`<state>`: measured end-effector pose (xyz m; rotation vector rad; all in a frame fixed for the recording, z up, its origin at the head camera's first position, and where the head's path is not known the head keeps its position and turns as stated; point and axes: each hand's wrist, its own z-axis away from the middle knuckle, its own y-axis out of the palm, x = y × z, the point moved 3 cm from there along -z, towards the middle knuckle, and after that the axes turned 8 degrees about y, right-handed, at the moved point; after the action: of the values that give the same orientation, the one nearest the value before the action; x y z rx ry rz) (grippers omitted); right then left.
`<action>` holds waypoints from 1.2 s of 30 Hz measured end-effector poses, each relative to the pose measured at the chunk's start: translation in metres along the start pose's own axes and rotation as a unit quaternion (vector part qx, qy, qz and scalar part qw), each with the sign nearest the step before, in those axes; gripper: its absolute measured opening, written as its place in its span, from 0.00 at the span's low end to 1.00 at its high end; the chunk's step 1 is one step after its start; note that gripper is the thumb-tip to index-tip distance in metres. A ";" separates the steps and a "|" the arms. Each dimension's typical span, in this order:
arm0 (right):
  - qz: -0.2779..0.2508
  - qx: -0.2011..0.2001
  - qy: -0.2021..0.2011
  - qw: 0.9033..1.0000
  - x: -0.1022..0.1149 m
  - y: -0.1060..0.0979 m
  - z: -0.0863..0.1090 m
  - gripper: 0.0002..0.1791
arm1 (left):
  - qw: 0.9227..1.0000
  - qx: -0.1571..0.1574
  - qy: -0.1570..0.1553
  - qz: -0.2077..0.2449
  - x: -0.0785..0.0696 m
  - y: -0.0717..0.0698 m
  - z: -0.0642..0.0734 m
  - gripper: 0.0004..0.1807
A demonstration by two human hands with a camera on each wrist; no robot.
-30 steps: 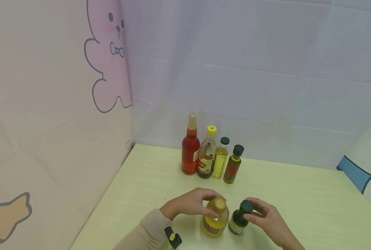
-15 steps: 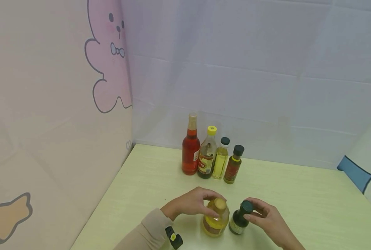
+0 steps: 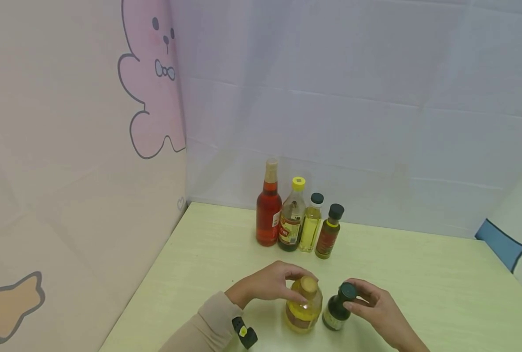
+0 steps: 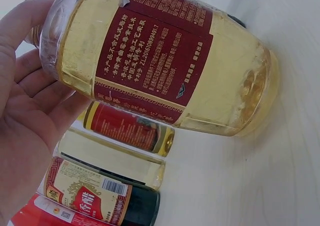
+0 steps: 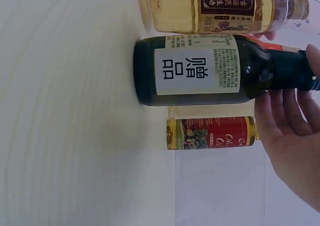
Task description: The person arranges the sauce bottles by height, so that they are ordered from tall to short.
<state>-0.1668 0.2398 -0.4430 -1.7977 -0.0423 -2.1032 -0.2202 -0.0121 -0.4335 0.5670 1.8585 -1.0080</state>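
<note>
My left hand (image 3: 271,283) grips the shoulder of a cooking oil bottle (image 3: 303,318), with thumb and fingers on either side below its gold cap. Pale yellow oil and a dark red label show on this oil bottle (image 4: 150,61) in the left wrist view. Just to its right stands a small dark green glass bottle (image 3: 335,315). My right hand (image 3: 377,310) pinches that bottle's neck under the dark cap. A white label faces the camera on the green bottle (image 5: 195,68) in the right wrist view. Both bottles appear upright on the table.
Behind my hands, a row holds a tall red bottle (image 3: 267,220), a yellow-capped vinegar bottle (image 3: 290,227), a slim pale oil bottle (image 3: 310,230) and a small olive oil bottle (image 3: 327,239). The pale table (image 3: 410,274) meets a fabric backdrop (image 3: 353,122) behind and at left.
My left hand and the top of the cooking oil bottle have shifted very slightly away from me. The right hand, the green bottle and the back row look unchanged.
</note>
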 end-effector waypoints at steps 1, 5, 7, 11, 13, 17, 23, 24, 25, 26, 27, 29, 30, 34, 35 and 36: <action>0.000 0.000 0.002 1.000 0.000 0.000 0.000 0.28 | 1.000 0.000 0.001 -0.001 0.000 0.000 0.000 0.25; 0.000 -0.001 0.007 1.000 0.001 0.001 0.000 0.28 | 1.000 -0.004 -0.001 0.000 -0.003 -0.003 0.000 0.25; -0.001 -0.002 0.006 1.000 0.001 0.001 0.000 0.28 | 1.000 -0.007 -0.002 -0.003 -0.004 -0.004 0.000 0.25; -0.003 -0.001 0.004 1.000 0.002 0.001 0.001 0.28 | 1.000 -0.014 -0.005 -0.013 -0.004 -0.006 -0.001 0.25; -0.004 0.002 0.004 1.000 0.001 0.001 0.001 0.28 | 1.000 -0.017 -0.007 -0.017 -0.004 -0.007 -0.002 0.25; -0.006 0.004 0.004 1.000 0.000 0.001 0.001 0.28 | 0.999 -0.021 -0.014 -0.021 -0.007 -0.010 -0.002 0.25; -0.007 0.005 0.001 1.000 0.000 0.001 0.001 0.28 | 0.999 -0.025 -0.020 -0.033 -0.009 -0.015 -0.003 0.25; -0.008 0.005 0.001 1.000 0.001 0.001 0.001 0.28 | 0.999 -0.026 -0.020 -0.036 -0.009 -0.015 -0.004 0.25; -0.008 0.005 -0.001 1.000 0.001 0.002 0.002 0.28 | 0.999 -0.027 -0.020 -0.039 -0.008 -0.016 -0.004 0.25; -0.009 0.006 -0.003 1.000 0.001 0.002 0.002 0.28 | 0.999 -0.027 -0.020 -0.043 -0.008 -0.016 -0.004 0.25; -0.008 0.004 -0.004 1.000 0.002 0.002 0.002 0.28 | 0.998 -0.029 -0.020 -0.044 -0.009 -0.017 -0.004 0.25; -0.006 0.002 -0.006 1.000 0.002 0.002 0.002 0.27 | 0.998 -0.031 -0.025 -0.043 -0.009 -0.019 -0.005 0.25; -0.006 0.001 -0.007 1.000 0.002 0.002 0.002 0.27 | 0.998 -0.033 -0.027 -0.042 -0.008 -0.020 -0.006 0.24; -0.005 -0.002 -0.003 1.000 0.002 0.002 0.002 0.27 | 0.998 -0.040 -0.033 -0.046 -0.008 -0.025 -0.008 0.25; -0.005 -0.003 -0.001 1.000 0.001 0.002 0.001 0.27 | 0.997 -0.042 -0.033 -0.049 -0.009 -0.026 -0.009 0.25; -0.004 -0.005 0.003 1.000 0.001 0.002 0.001 0.27 | 0.997 -0.045 -0.032 -0.055 -0.009 -0.027 -0.010 0.25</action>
<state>-0.1653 0.2383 -0.4419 -1.8005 -0.0391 -2.1173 -0.2404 -0.0191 -0.4118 0.3780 1.8840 -0.9963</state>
